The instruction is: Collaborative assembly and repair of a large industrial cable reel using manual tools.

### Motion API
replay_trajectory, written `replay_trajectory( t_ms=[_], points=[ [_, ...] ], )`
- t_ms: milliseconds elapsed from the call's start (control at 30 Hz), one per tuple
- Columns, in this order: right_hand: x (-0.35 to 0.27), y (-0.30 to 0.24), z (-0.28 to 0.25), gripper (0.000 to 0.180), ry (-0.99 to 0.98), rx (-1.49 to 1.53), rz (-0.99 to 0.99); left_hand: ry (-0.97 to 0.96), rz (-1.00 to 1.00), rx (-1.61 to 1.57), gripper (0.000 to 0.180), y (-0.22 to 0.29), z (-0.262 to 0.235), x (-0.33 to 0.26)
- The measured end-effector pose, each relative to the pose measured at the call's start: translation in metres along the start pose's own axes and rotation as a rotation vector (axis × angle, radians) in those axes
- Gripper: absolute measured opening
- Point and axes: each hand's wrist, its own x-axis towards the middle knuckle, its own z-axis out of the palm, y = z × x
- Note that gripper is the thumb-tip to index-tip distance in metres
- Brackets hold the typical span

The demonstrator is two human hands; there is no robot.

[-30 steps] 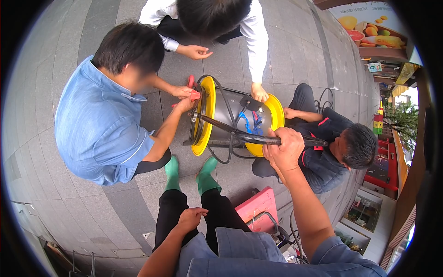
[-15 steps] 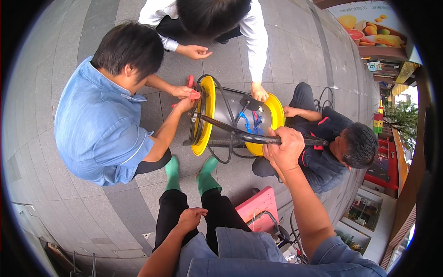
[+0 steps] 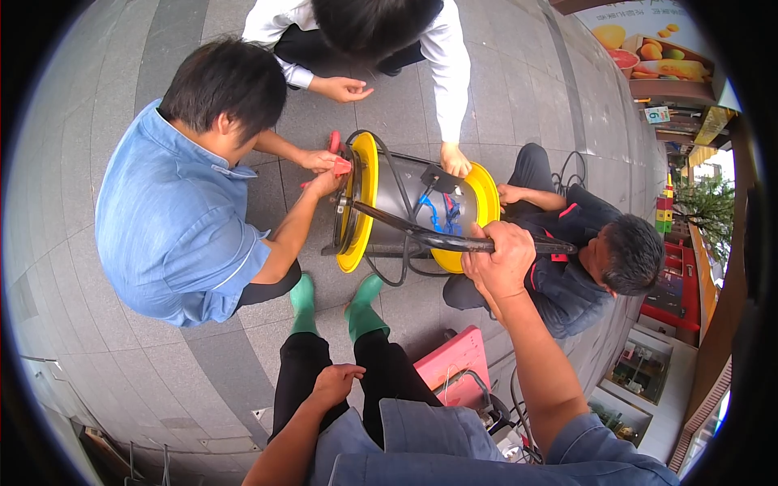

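Yellow-flanged cable reel [image 3: 421,202] on grey paving, three people crouched round it.
Right hand [image 3: 501,261] wraps its fingers tight on the reel's black frame bar [image 3: 421,236]; left hand [image 3: 336,382] rests loosely curled on the thigh, holding nothing.

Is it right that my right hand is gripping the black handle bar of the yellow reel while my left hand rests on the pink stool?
Not quite. In the head view your right hand does grip the black handle bar of the yellow reel, but your left hand rests on your thigh, not on the pink stool.
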Motion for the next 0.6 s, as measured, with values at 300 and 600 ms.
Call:
replay_trajectory(
  t_ms=[300, 600],
  points=[
    [-0.0006, 0.0, 0.0011, 0.026, -0.001, 0.01, 0.002, -0.005, -0.015, -0.008, 0.026, 0.0009, -0.0012, 0.0008],
    [0.0, -0.0016, 0.0007, 0.026, 0.007, 0.012, 0.005, -0.01, -0.023, -0.014, 0.027, -0.0005, -0.0012, 0.002]
  ],
)
